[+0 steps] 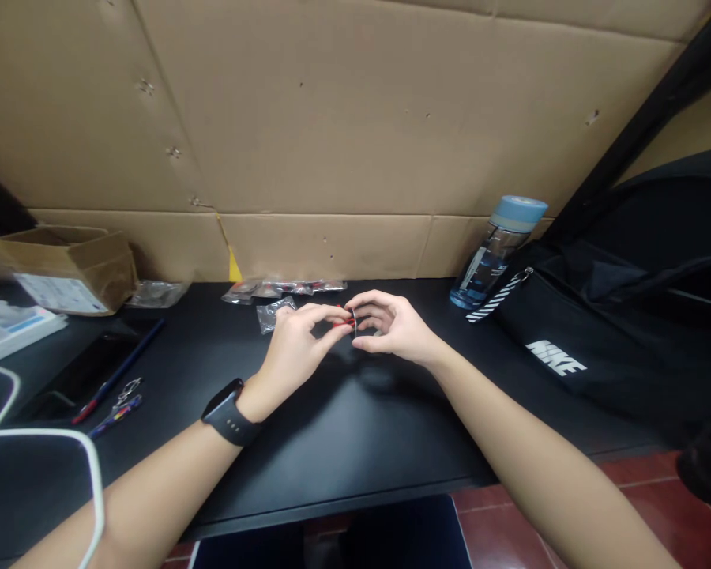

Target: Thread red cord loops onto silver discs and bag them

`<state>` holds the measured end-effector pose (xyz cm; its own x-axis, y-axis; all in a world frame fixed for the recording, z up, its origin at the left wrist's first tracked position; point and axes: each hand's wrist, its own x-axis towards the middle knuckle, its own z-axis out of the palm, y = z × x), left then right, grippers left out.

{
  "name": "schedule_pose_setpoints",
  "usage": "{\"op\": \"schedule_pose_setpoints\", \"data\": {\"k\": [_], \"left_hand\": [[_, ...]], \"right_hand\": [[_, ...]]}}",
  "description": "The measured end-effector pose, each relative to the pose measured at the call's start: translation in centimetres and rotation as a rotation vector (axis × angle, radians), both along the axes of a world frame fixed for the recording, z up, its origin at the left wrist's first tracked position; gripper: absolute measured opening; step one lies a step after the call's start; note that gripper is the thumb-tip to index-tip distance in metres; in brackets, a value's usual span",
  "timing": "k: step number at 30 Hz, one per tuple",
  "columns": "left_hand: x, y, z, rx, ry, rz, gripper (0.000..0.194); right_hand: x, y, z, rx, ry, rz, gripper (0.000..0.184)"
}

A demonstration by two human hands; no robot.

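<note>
Both my hands meet above the middle of a black table (344,442). My left hand (296,348), with a black watch on its wrist, pinches a small red piece (344,322) between thumb and fingers. My right hand (391,325) pinches a small metal ring (354,318) joined to that red piece. The fingertips of both hands touch around the item. Most of the item is hidden by my fingers.
Several small clear plastic bags (284,289) lie along the cardboard wall (355,118). A blue-capped water bottle (498,251) and a black Nike bag (616,316) stand at right. At left are a cardboard box (65,265), phone (77,379), pen (118,371), keychain (122,403), white cable (65,442).
</note>
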<state>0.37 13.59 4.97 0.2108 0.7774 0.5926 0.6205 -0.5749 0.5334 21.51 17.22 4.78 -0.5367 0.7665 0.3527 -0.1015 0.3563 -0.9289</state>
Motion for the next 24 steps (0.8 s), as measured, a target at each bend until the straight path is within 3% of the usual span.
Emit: {"op": "schedule_pose_setpoints", "data": {"k": [19, 24], "left_hand": [[-0.1, 0.0, -0.5, 0.094, 0.265, 0.146, 0.014], [0.0, -0.2, -0.4, 0.158, 0.268, 0.153, 0.01]], "right_hand": [[-1.1, -0.5, -0.7, -0.007, -0.003, -0.097, 0.06], [-1.4, -0.7, -0.6, 0.079, -0.014, -0.157, 0.056]]}}
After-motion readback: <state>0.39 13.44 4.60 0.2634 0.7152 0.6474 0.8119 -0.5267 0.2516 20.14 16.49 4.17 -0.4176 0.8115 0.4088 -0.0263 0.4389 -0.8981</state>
